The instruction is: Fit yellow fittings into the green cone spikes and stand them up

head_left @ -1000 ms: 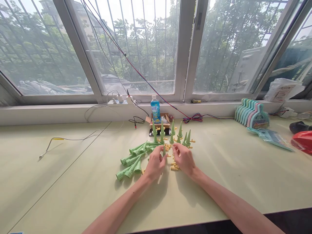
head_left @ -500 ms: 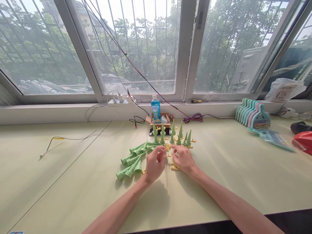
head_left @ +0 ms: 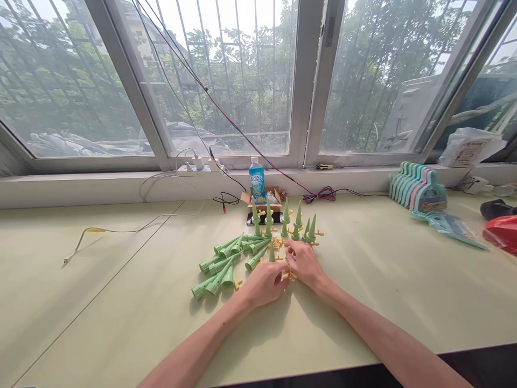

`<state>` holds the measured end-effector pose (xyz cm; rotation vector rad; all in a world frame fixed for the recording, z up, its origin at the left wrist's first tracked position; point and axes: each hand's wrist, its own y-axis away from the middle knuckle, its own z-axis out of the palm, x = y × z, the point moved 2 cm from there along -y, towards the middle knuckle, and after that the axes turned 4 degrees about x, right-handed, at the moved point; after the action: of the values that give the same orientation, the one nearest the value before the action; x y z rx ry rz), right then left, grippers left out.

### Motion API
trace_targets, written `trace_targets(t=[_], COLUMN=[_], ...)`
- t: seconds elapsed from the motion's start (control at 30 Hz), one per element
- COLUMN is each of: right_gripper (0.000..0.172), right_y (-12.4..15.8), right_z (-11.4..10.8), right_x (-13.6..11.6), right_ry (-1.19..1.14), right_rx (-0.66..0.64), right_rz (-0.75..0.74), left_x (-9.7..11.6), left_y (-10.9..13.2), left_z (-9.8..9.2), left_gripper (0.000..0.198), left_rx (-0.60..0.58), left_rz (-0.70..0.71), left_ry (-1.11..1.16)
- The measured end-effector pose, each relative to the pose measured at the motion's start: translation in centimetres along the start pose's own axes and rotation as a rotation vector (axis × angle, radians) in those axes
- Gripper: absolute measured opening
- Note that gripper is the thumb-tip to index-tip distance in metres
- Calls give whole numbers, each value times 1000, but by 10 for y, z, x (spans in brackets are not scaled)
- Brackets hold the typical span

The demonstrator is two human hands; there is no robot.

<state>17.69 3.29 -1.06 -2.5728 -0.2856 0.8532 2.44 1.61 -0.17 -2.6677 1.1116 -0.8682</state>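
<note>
My left hand [head_left: 264, 283] is low over the table, its fingers curled in at a few small yellow valves [head_left: 291, 276]. Just right of it, my right hand [head_left: 305, 263] rests with bent fingers; whatever they hold is hidden. Between and beyond the hands is a pile of yellow valves [head_left: 277, 243]. A green plastic watering spike [head_left: 272, 252] stands upright behind my left hand. More loose green spikes [head_left: 220, 265] lie in a heap to the left. Behind the hands, several upright spikes [head_left: 298, 218] have yellow valves fitted at their sides.
A blue-labelled bottle [head_left: 257, 182] stands by a small cardboard box [head_left: 274, 206], with a dark phone [head_left: 277, 217] in front. Cables [head_left: 323, 194] lie along the sill. To the right are pastel dustpan-like pieces [head_left: 420, 188] and a red object [head_left: 501, 233].
My left hand has moved down and to the right, to the yellow valves beside my right hand. An upright green spike behind it has come into view. My right hand has hardly moved.
</note>
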Motion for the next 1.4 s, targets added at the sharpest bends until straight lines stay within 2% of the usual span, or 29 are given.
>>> trace_targets(t=[0.17, 0.4, 0.63, 1.03, 1.2, 1.4], right_gripper=[22, 26, 26, 22, 22, 22], right_y=[0, 0, 0, 1, 1, 0], right_z=[0, -2, 0, -1, -1, -3], right_x=[0, 0, 2, -1, 0, -3], right_ry=[-15, -22, -15, 5, -12, -87], right_rx=[24, 28, 38, 54, 66, 106], right_rz=[-13, -5, -14, -33, -39, -41], left_x=[2, 2, 5, 6, 5, -1], left_y=[0, 1, 1, 0, -1, -1], left_z=[-1, 0, 2, 5, 5, 4], left_gripper=[12, 14, 21, 22, 24, 27], left_rx=[-25, 6, -25, -13, 18, 108], left_rz=[40, 26, 110, 89, 108, 44], left_ry=[-27, -5, -9, 49, 40, 9])
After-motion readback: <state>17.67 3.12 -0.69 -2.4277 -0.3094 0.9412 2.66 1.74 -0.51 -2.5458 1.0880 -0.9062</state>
